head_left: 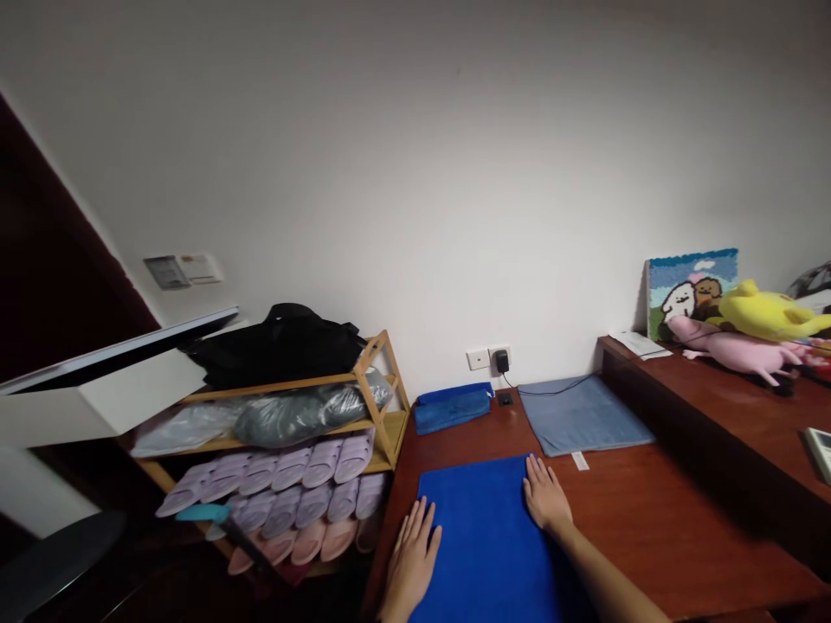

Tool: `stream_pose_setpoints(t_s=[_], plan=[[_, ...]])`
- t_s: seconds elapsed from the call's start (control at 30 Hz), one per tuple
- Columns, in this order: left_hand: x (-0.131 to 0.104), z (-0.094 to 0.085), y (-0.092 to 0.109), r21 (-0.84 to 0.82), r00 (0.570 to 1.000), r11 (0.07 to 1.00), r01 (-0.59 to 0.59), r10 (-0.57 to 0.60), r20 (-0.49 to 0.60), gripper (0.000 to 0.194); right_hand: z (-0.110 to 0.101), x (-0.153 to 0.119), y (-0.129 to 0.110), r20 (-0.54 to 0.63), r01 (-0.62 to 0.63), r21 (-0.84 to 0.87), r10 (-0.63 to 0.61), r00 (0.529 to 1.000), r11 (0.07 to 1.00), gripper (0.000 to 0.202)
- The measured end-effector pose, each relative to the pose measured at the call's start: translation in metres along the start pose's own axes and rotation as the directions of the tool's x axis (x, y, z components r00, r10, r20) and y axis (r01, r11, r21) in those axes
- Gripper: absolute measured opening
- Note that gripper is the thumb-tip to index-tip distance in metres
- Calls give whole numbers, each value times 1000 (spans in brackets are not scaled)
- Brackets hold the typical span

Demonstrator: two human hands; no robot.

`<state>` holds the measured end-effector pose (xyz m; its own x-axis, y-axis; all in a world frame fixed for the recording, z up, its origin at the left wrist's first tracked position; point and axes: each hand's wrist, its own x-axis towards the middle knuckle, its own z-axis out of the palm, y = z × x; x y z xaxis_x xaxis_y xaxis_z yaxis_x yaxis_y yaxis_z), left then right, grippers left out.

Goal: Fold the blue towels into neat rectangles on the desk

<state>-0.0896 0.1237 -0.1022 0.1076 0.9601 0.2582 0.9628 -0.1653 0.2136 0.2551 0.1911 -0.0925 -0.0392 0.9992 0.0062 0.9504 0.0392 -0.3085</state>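
Note:
A bright blue cloth (484, 536) lies spread flat on the reddish-brown wooden table (623, 519). My left hand (414, 554) rests on its left edge, fingers stretched out. On the far right corner of the cloth lies my right hand (546, 495), flat, with its fingers extended. Neither hand grips anything. Behind the blue cloth is a folded blue towel (453, 408) near the wall. To the right of that, a grey-blue cloth (584, 415) is laid flat with a white tag at its front edge. The near end of the blue cloth runs out of view.
Left of the table stands a wooden rack (383, 398) with lilac slippers (321, 463) and a black bag (282, 346). A black plug (502, 362) sits in the wall socket, its cable crossing the grey-blue cloth. Plush toys (772, 316) lie on the raised surface at right.

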Motion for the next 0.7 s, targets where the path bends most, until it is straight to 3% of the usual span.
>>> stream_pose_setpoints(t_s=[0.17, 0.3, 0.5, 0.7], plan=[[-4, -6, 32, -20, 991, 996, -83, 84, 103, 58, -1, -1, -1, 2, -3, -15, 3, 1000, 1000, 68], [-3, -5, 39, 17, 984, 996, -83, 79, 159, 59, -1, 0, -1, 12, -3, -16, 3, 1000, 1000, 68], [-5, -4, 30, 53, 982, 993, -105, 95, 163, 57, 2, 5, -5, 19, -24, 4, 24, 1000, 1000, 68], [-6, -13, -3, 112, 987, 993, -43, 25, 161, 57, 4, 16, -47, 57, 12, 10, -12, 998, 1000, 68]])
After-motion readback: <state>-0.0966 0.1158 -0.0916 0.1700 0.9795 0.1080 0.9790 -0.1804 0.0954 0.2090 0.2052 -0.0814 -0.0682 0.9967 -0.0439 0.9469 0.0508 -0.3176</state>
